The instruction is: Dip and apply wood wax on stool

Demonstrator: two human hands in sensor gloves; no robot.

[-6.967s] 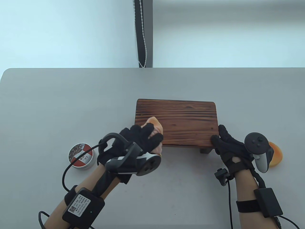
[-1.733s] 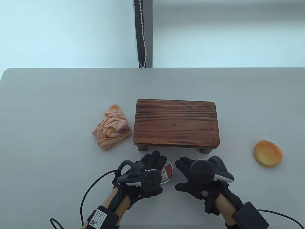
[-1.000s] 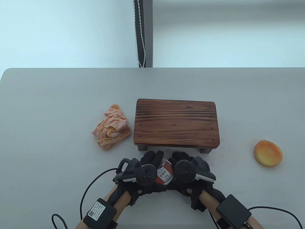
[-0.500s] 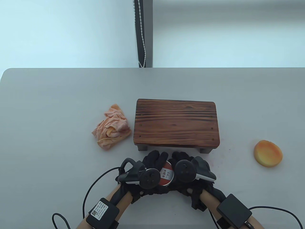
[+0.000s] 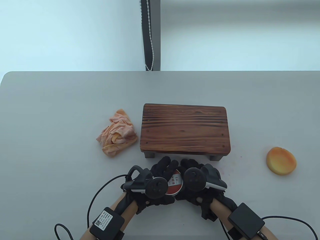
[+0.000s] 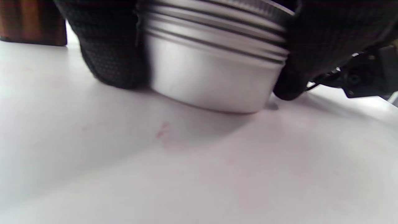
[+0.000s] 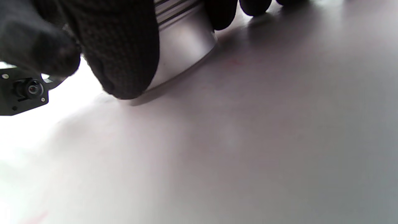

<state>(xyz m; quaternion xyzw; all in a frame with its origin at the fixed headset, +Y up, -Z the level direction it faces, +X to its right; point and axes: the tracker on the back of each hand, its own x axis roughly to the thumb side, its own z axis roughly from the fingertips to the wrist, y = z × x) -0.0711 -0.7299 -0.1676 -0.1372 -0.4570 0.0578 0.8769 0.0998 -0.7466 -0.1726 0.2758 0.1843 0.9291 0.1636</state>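
Note:
The dark wooden stool (image 5: 185, 130) stands mid-table. Just in front of it, both hands hold the round wax tin (image 5: 175, 186), which has a red-and-white label and its lid on. My left hand (image 5: 161, 172) grips it from the left, fingers curled over its far rim. My right hand (image 5: 192, 167) grips it from the right. In the left wrist view the silver tin (image 6: 214, 68) rests on the table between black gloved fingers (image 6: 108, 56). The right wrist view shows the tin's wall (image 7: 183, 37) behind a gloved finger (image 7: 124, 53). The crumpled orange cloth (image 5: 117, 136) lies left of the stool.
A round orange sponge pad (image 5: 281, 161) lies near the right edge of the grey table (image 5: 50, 112). A dark post with a bead cord (image 5: 150, 35) stands behind the table's far edge. Glove cables trail off the near edge.
The cloth has gone from my left hand to the table beside the stool. Both hands have closed round the tin. Over the last second its label has turned and my left fingers have shifted.

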